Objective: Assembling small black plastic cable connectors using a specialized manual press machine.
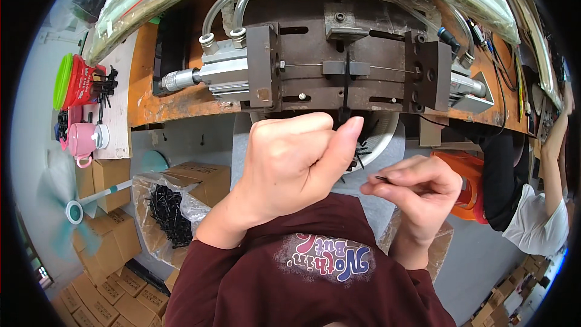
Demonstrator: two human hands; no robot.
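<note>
My left hand is closed in a fist in front of the metal fixture, its thumb pointing up and to the right. A thin black rod stretches from the fixture's middle toward me, and its thicker near end enters the gap between my left index finger and thumb. The small grey block lies across the fixture's centre, under the rod. Lower right, my right hand pinches a small thin black piece between thumb and fingertips; most of that piece is hidden.
Air cylinders with clear hoses flank the fixture on the orange bench. Behind my hands is a white basin with black pieces. A lined carton of black pieces, a fan and a pink cup stand left. Another person is right.
</note>
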